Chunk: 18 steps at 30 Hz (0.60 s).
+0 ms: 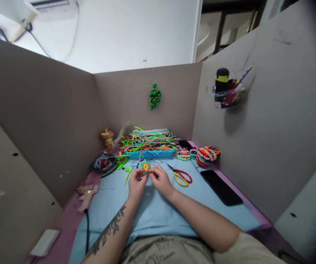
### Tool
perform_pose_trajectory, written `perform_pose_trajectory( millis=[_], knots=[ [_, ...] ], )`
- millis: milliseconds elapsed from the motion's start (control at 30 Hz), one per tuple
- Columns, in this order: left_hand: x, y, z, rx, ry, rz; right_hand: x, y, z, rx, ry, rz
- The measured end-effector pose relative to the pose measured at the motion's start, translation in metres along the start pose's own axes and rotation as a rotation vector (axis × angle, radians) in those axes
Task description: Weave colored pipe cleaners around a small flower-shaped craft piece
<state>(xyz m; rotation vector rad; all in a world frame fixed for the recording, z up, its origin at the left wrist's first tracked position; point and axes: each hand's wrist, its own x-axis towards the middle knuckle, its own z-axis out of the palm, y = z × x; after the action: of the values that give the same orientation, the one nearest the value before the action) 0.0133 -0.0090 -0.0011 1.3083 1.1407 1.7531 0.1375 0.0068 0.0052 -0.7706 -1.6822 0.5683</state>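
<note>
Between my two hands is a small round pipe-cleaner piece [146,166], with an orange ring around a pale centre and blue at its back. My left hand [138,179] pinches its lower left side, fingers curled. From the right, my right hand [159,178] grips its lower edge with thumb and fingertips. The fingers hide the underside of the piece. Just left of my hands lie a yellow-green pipe-cleaner strip [128,176] and small bright green bits [127,169]. Scissors [180,176] with one red and one yellow handle rest open to the right.
A blue tray [136,155] heaped with colourful pipe cleaners stands at the back. A black phone [220,187] lies right, a pink glue gun [88,198] with a cord left. A dark bowl [95,165] and finished fuzzy pieces [206,156] flank the tray. Grey panels enclose three sides.
</note>
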Motion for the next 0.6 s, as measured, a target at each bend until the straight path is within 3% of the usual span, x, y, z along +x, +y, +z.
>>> perform_pose_trajectory(
  millis=[267,600],
  knots=[
    [0.0008,-0.0016,-0.0004,0.049,0.01,0.024,0.0015,0.003,0.0047,0.064,-0.019,0.11],
    [0.0003,0.0018,0.0012,0.086,0.008,0.03,0.0011,0.0054,0.0038,0.016,-0.043,0.062]
  ],
)
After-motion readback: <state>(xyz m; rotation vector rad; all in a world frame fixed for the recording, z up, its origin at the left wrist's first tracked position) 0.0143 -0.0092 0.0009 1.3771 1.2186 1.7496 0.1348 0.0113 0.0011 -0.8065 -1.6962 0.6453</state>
